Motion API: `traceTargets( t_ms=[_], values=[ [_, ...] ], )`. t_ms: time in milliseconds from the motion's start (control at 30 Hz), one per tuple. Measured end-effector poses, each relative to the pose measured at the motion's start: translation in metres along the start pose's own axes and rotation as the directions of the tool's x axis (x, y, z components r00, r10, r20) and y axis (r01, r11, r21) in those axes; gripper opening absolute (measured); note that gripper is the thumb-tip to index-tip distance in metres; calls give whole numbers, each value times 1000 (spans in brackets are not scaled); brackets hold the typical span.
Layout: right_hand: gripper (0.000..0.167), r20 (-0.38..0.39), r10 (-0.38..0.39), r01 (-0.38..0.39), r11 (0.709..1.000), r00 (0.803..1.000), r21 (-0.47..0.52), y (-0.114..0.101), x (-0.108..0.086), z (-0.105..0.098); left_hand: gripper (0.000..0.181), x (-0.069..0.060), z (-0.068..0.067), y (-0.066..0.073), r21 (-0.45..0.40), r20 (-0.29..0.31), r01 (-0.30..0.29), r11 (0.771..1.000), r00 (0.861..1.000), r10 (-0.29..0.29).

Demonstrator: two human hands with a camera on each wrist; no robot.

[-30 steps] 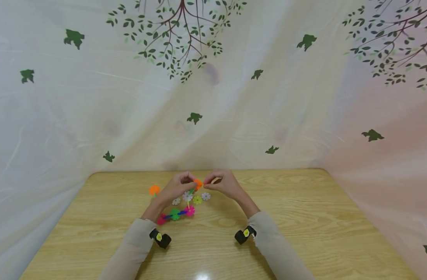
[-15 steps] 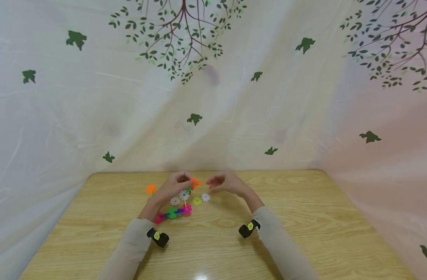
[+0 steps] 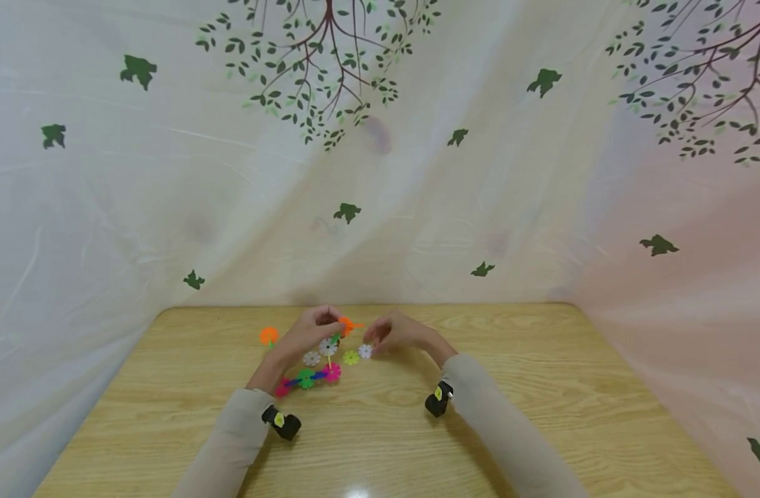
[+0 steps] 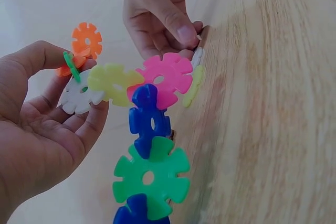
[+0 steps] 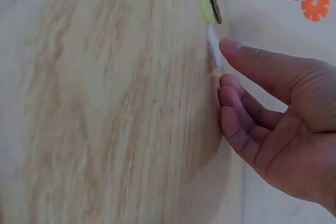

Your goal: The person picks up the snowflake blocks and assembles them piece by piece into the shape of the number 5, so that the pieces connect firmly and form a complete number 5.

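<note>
The left hand [image 4: 39,124] holds a chain of flower-shaped discs [image 4: 137,121], pinching it near its orange end, and the fingers are bent there. The right hand [image 5: 294,135] holds nothing; its thumb stands apart from its loosely curved fingers, and a loose white disc [image 3: 365,351] on the tabletop [image 3: 541,387] lies just beside the thumb. Whether they touch, I cannot tell.

From the left hand, the chain comes down toward the person: orange discs, then a green one, a white, a yellow, a pink [image 4: 176,74], a blue, a larger-looking green [image 4: 128,171] and a second blue; in the head view, one more pink [image 3: 283,387] ends it. A loose yellow disc [image 3: 351,357] lies next to the loose white one, between it and the chain. Another orange disc [image 3: 269,336] is seen at the outer side of the left hand.
</note>
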State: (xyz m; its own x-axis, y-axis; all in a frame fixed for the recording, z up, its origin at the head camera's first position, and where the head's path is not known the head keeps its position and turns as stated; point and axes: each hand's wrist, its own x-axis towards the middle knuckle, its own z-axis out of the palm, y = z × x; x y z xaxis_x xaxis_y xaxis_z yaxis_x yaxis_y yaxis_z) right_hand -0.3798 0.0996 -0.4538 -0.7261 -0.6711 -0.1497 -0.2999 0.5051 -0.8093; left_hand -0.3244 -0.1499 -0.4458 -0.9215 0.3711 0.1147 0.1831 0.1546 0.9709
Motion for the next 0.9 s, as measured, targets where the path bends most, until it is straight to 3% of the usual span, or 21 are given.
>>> traceTargets(
  t_ms=[300,600,900],
  values=[
    [23,15,-21,22,999,1000,-44,0,9,4,16,-1,1,0,-5,13,2,1000,1000,-2],
    [22,-19,-32,31,998,999,-60,1,7,3,18,-2,3,1,-26,1,28,999,1000,-28],
    [18,-78,-19,24,998,997,62,9,-4,2,22,-2,6,2,-62,-45,112,992,992,-115]
  ],
)
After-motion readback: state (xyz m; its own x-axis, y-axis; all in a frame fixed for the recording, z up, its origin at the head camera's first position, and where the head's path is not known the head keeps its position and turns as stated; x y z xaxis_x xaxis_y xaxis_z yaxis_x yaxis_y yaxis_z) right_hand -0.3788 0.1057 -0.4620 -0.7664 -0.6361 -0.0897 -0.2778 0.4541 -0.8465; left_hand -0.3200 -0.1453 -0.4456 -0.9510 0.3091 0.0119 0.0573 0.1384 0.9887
